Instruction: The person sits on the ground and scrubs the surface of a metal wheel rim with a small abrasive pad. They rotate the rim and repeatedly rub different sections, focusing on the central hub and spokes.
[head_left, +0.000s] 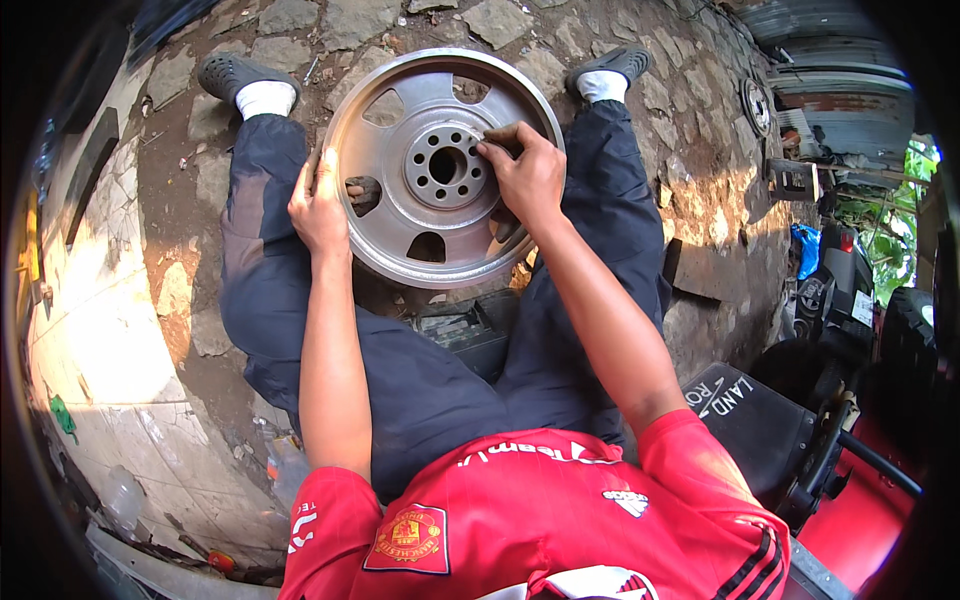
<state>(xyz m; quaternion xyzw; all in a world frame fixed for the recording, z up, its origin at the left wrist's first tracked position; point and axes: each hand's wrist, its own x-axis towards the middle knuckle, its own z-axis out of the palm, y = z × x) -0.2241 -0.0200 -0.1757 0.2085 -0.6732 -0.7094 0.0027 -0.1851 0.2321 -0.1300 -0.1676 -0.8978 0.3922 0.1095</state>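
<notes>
A bare grey metal wheel rim [385, 150] stands tilted between my outstretched legs, its face toward me. It has cut-out windows and a hub centre ringed by several bolt holes around a dark round bore. My left hand [321, 205] grips the rim's left edge, thumb on the front, with fingers showing through a window. My right hand [523, 175] is at the right of the hub, thumb and forefinger pinched close to a bolt hole. Whatever is between those fingertips, if anything, is too small to make out.
A dark object [465, 335] lies below the rim between my thighs. A black box [745, 425] with white lettering stands at right, near a black tyre [910, 330] and a blue plastic bag [805, 250]. Rough stone paving [695, 130] surrounds me; a pale tiled ledge [110, 300] runs along the left.
</notes>
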